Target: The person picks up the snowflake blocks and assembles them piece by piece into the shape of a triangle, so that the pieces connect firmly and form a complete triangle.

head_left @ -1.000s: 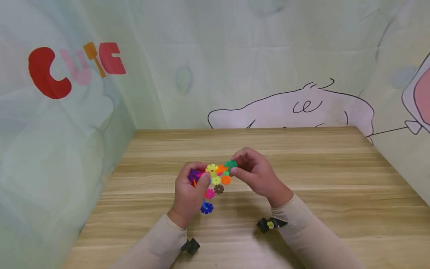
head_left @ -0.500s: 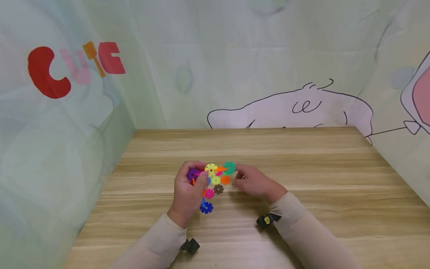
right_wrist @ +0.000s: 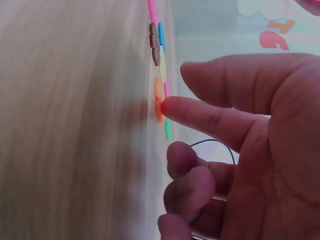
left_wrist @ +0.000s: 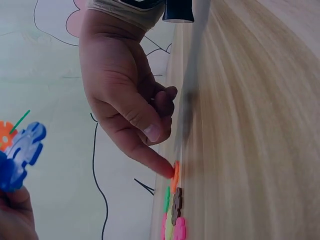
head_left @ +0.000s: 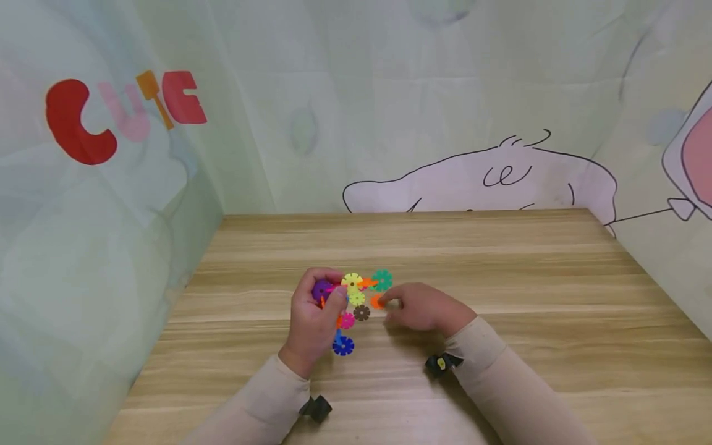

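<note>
- The left hand [head_left: 314, 324] is clamped on a joined cluster of notched plastic discs, its thumb lying across them.
- In this cluster a purple disc [head_left: 321, 291] sits inside the grip, a yellow disc [head_left: 352, 283] shows beyond the thumb, and orange pieces [head_left: 367, 283] link the yellow one to a teal disc [head_left: 382, 280] at the far right end.
- A dark blue disc [head_left: 343, 345] hangs at the cluster's near end, beside the left wrist.
- The right hand [head_left: 428, 308] has its fingers apart from its thumb and grips nothing; the index finger reaches out and its tip touches an orange disc [right_wrist: 159, 95], while the other fingers curl loosely.
- That orange disc lies on the table [head_left: 500, 259], at the right side of a small group of loose discs.
- With it lie a brown disc [head_left: 361, 313], a lime disc [head_left: 356, 298], a pink disc [head_left: 347, 320] and, in the right wrist view, a blue disc [right_wrist: 161, 35] and a green disc [right_wrist: 168, 129].
- Each wrist wears a small black device [head_left: 317, 408] at a beige sleeve [head_left: 261, 395].
</note>
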A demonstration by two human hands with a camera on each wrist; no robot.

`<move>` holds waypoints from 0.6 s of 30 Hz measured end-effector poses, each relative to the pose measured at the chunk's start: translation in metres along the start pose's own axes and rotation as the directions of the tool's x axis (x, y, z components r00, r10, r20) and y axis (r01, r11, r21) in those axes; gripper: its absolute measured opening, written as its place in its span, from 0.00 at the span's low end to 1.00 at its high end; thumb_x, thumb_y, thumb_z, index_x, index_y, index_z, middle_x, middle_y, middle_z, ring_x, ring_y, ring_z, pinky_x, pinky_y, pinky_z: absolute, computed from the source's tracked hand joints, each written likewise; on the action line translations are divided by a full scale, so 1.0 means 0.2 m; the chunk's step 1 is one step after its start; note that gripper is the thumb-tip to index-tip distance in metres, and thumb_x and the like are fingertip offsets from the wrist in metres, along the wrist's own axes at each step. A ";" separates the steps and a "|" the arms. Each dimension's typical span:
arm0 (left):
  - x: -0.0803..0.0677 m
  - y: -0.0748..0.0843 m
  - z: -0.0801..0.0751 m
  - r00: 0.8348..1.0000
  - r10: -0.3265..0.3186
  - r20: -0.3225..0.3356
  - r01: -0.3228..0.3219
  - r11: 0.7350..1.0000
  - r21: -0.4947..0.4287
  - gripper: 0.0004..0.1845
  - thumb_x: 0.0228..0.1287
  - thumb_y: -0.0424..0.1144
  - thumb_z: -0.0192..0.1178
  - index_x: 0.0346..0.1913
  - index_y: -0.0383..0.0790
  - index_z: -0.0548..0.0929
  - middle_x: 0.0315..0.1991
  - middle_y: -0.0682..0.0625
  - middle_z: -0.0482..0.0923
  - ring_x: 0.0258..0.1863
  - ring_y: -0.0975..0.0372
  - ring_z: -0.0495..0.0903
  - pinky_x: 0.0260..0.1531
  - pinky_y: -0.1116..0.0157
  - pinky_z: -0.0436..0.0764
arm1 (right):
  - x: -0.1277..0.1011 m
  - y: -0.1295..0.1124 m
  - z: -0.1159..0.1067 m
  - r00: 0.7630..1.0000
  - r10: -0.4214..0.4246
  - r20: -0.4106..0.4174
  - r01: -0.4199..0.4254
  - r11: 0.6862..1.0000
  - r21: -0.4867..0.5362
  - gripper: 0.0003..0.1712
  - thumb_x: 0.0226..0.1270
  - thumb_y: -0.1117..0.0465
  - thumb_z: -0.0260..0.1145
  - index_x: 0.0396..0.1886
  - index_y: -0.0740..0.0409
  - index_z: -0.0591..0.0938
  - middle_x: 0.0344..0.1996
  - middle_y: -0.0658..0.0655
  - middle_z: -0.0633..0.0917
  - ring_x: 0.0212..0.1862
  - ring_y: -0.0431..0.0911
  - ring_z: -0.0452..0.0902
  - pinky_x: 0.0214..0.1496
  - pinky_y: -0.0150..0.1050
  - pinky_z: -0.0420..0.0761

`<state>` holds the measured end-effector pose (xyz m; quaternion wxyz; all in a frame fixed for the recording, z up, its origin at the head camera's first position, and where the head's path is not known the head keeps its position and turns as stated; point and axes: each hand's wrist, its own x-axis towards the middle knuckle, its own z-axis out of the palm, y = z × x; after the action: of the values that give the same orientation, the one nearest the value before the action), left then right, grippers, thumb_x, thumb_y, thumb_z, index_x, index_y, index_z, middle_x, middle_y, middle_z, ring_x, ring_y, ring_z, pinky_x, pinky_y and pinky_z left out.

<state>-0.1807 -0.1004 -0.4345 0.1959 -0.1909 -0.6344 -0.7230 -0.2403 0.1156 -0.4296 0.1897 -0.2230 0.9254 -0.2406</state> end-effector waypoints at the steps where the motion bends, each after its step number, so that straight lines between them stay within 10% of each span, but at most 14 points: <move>1: 0.00 0.00 0.00 1.000 -0.001 0.001 0.001 1.000 0.003 0.09 0.72 0.20 0.55 0.52 0.24 0.74 0.32 0.50 0.75 0.26 0.65 0.74 0.24 0.72 0.79 | 0.00 0.00 0.00 1.000 -0.007 -0.017 0.007 1.000 0.004 0.18 0.72 0.56 0.70 0.59 0.51 0.88 0.59 0.53 0.87 0.58 0.50 0.82 0.67 0.52 0.79; 7: 0.00 -0.01 -0.01 1.000 -0.014 0.006 0.013 1.000 0.028 0.09 0.73 0.21 0.55 0.53 0.26 0.75 0.33 0.49 0.74 0.26 0.65 0.74 0.24 0.71 0.80 | 0.02 0.02 -0.01 0.997 -0.036 -0.071 0.037 0.999 0.013 0.08 0.67 0.61 0.75 0.45 0.51 0.91 0.31 0.48 0.83 0.34 0.44 0.75 0.41 0.40 0.78; 18: 0.00 -0.01 -0.01 1.000 0.015 0.011 -0.015 1.000 0.012 0.09 0.73 0.21 0.55 0.52 0.24 0.74 0.32 0.51 0.75 0.26 0.66 0.74 0.24 0.73 0.78 | 0.01 0.03 0.02 0.998 -0.036 -0.053 0.033 0.998 -0.055 0.14 0.58 0.68 0.78 0.35 0.49 0.81 0.27 0.48 0.79 0.33 0.45 0.74 0.40 0.41 0.76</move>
<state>-0.1813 -0.1021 -0.4361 0.1991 -0.1986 -0.6382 -0.7167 -0.2424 0.1179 -0.4368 0.1544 -0.2376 0.9324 -0.2245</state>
